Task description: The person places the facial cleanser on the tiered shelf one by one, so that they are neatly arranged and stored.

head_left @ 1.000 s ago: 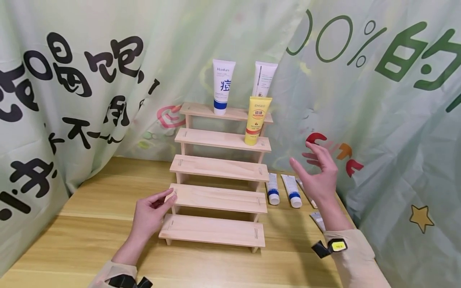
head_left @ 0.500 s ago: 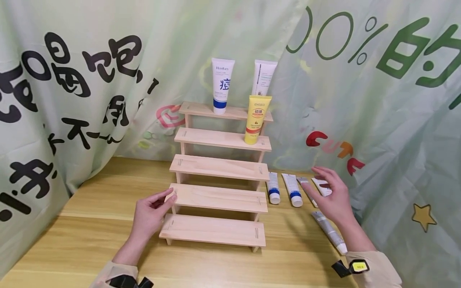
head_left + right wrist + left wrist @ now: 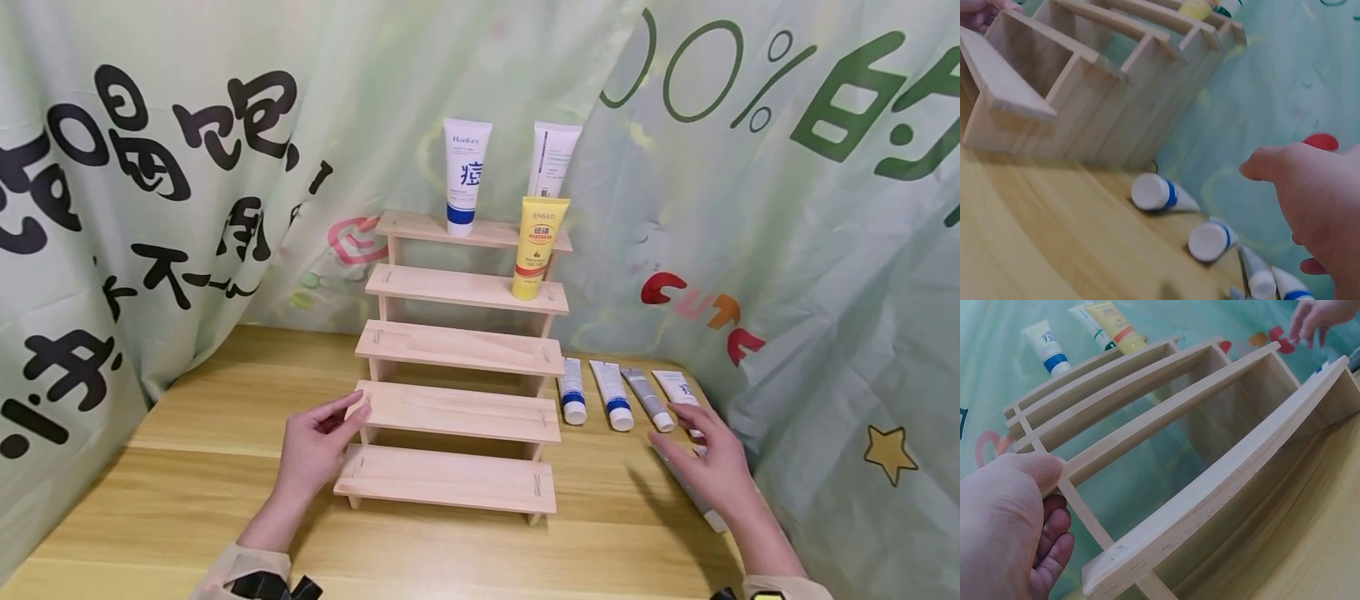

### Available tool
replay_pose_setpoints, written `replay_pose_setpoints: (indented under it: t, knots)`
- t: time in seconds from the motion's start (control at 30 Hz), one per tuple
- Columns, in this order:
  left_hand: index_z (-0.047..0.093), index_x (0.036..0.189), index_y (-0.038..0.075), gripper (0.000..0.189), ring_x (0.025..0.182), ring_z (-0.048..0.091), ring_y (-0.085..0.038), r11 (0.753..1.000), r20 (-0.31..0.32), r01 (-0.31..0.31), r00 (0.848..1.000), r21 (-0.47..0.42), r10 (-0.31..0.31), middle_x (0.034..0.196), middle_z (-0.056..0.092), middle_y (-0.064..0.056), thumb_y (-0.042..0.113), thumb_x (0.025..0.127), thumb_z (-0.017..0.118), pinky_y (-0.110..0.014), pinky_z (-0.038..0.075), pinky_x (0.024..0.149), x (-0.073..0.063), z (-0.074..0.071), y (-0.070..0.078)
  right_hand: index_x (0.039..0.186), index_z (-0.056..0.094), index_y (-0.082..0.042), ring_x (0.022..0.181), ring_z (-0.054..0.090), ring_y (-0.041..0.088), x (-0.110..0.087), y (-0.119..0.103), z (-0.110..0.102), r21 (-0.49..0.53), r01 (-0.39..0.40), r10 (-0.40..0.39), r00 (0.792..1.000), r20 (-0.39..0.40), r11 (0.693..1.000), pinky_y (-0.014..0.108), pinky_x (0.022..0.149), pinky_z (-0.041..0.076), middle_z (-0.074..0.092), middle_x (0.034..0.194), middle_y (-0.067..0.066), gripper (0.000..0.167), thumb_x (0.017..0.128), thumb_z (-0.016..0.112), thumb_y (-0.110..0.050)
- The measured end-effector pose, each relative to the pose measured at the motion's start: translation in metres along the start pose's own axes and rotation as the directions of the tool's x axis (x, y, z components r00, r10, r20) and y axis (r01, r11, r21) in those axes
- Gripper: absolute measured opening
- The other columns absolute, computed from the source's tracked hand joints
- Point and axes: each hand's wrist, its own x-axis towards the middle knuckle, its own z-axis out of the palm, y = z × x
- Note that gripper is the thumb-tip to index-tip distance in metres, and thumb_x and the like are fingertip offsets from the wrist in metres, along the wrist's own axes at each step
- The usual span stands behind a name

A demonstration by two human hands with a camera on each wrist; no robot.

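Note:
My left hand (image 3: 318, 446) grips the left end of a stepped wooden display rack (image 3: 457, 412), at the second shelf from the bottom. In the left wrist view its thumb (image 3: 1038, 469) lies at the shelf end, fingers curled below. My right hand (image 3: 708, 454) holds nothing; its fingers are spread over the tubes on the right. Beneath it lies a slim grey tube (image 3: 705, 510), partly hidden. A white tube (image 3: 672, 385) with dark print reaches under its fingertips. Left of these lie a short grey tube (image 3: 647, 398) and two white tubes (image 3: 612, 396) with blue bands.
On the top shelf stand a white tube (image 3: 467, 171) with a blue band and another white tube (image 3: 553, 158). A yellow tube (image 3: 540, 248) stands one shelf lower, partly in front. Printed curtains (image 3: 360, 108) hang behind and beside the wooden table (image 3: 217, 467).
My right hand has moved down and to the right, from beside the rack to over the lying tubes. The left hand keeps its hold, and the rack stays put.

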Motion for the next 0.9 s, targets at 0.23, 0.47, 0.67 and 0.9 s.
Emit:
replay_pose_setpoints:
  t: [0.23,0.47,0.67,0.9]
  knots:
    - [0.084,0.113,0.007,0.026,0.063,0.045,-0.008,1.0,-0.001,0.008,1.0,-0.002,-0.008,0.11,0.079,-0.009,0.012,0.088,0.089,-0.02,0.037,0.052,-0.001,0.001,0.003,0.132,0.069,0.0,0.108,0.063,0.026,-0.013,0.018,-0.002,-0.062,-0.101,0.105,0.993,0.055,0.993,0.023,0.081,0.051,0.065,0.126,0.018,0.051,0.092,0.087,-0.026]
    - [0.083,0.113,0.007,0.026,0.064,0.047,-0.008,1.0,-0.004,0.005,1.0,-0.018,-0.005,0.111,0.079,-0.009,0.01,0.088,0.089,-0.019,0.038,0.053,-0.002,0.0,0.003,0.127,0.069,0.007,0.098,0.063,0.039,-0.022,0.037,-0.002,-0.195,-0.082,0.111,0.984,0.139,0.977,0.047,0.077,0.052,0.064,0.117,0.023,0.051,0.091,0.086,-0.026]
    - [0.083,0.113,0.006,0.026,0.063,0.046,-0.008,1.0,-0.001,-0.001,1.0,-0.026,0.001,0.112,0.079,-0.009,0.009,0.088,0.089,-0.019,0.037,0.052,-0.002,0.001,0.003,0.127,0.067,0.01,0.088,0.061,0.032,-0.025,0.046,0.0,-0.232,-0.118,0.166,0.966,0.197,0.966,0.044,0.072,0.049,0.068,0.107,0.023,0.055,0.092,0.085,-0.029]
    - [0.083,0.113,0.005,0.026,0.065,0.051,-0.007,1.0,-0.003,0.016,1.0,-0.019,-0.016,0.113,0.078,-0.009,0.012,0.088,0.089,-0.018,0.042,0.054,-0.001,0.001,0.002,0.129,0.065,0.013,0.091,0.063,0.032,-0.024,0.048,0.003,-0.244,-0.172,0.231,0.943,0.24,0.955,0.047,0.076,0.051,0.07,0.107,0.024,0.057,0.094,0.083,-0.028]
